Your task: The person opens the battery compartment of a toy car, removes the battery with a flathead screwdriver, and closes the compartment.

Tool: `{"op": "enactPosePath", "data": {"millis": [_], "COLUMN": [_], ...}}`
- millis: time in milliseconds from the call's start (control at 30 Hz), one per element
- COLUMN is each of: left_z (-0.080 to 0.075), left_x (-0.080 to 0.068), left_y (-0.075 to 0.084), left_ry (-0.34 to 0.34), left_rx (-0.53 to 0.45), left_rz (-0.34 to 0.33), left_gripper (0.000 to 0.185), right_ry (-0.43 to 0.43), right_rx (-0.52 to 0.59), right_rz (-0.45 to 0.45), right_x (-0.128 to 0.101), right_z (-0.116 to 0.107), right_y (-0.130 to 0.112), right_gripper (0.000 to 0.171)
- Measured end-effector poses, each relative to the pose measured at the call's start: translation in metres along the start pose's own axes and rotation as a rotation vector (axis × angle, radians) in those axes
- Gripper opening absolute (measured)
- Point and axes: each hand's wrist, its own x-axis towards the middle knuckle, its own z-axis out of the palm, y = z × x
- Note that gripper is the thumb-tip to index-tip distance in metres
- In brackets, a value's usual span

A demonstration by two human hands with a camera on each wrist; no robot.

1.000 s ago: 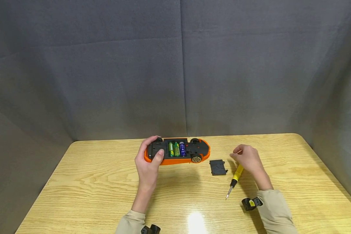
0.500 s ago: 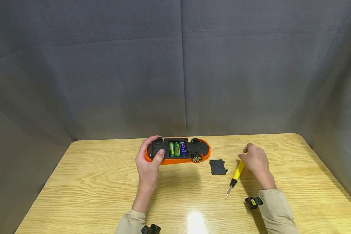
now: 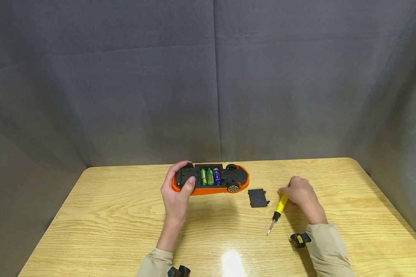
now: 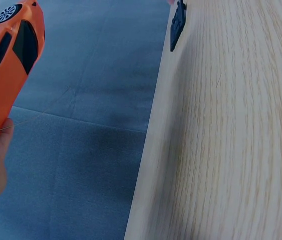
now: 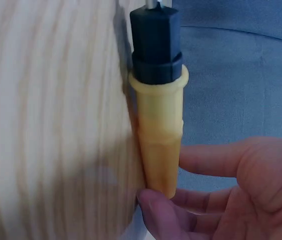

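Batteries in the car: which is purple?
Purple is the right-end battery in the head view, farthest from the left hand; the middle battery and left-end battery are green.

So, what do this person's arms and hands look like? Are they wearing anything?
The left hand and right hand are bare, without gloves. The left sleeve and right sleeve are plain beige and stop short of the hands. Each arm has a small black camera near the cuff; the right one shows a yellow patch. No cables are visible.

Matt cloth curtain (image 3: 152, 96) hangs at twelve o'clock from a shiny wood-grain table (image 3: 118, 223), smooth plastic car (image 3: 226, 178) and metal-shafted screwdriver (image 3: 279, 208).
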Motion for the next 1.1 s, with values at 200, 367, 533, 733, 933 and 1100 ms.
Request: {"op": "enactPosePath", "data": {"millis": [200,367,533,733,933,1100], "left_z": [0.0000,0.0002,0.0001,0.0001,0.0002,0.0002], "left_x": [0.0002,0.0006,0.0001,-0.0004,0.0002,-0.0002], "left_y": [0.0000,0.0006,0.0012,0.0015,0.0019,0.0019], "left_ry": [-0.001,-0.001,0.000,-0.001,0.000,0.000], "left_rx": [-0.007,-0.013,-0.010,-0.006,-0.013,-0.005], "left_rz": [0.001,-0.001,-0.003,-0.007,-0.001,0.005], "left_gripper": [0.043,0.043,0.043,0.044,0.044,0.043], "right_ry": [-0.077,-0.113,-0.061,-0.015,-0.095,-0.108], "right_rx": [0.077,0.085,0.026,-0.018,-0.016,-0.043], "right_rz": [0.054,0.071,0.034,0.008,0.027,0.008], "right_x": [-0.0002,-0.0009,-0.0009,-0.0011,-0.0019,-0.0019], "right_z": [0.0013,0.0014,0.0017,0.0014,0.0011,0.0015], "right_y": [-0.0035,-0.0071,-0.0083,-0.0075,-0.0083,-0.0085], "right_gripper": [0.028,0.023,0.017,0.028,0.030,0.018]}}
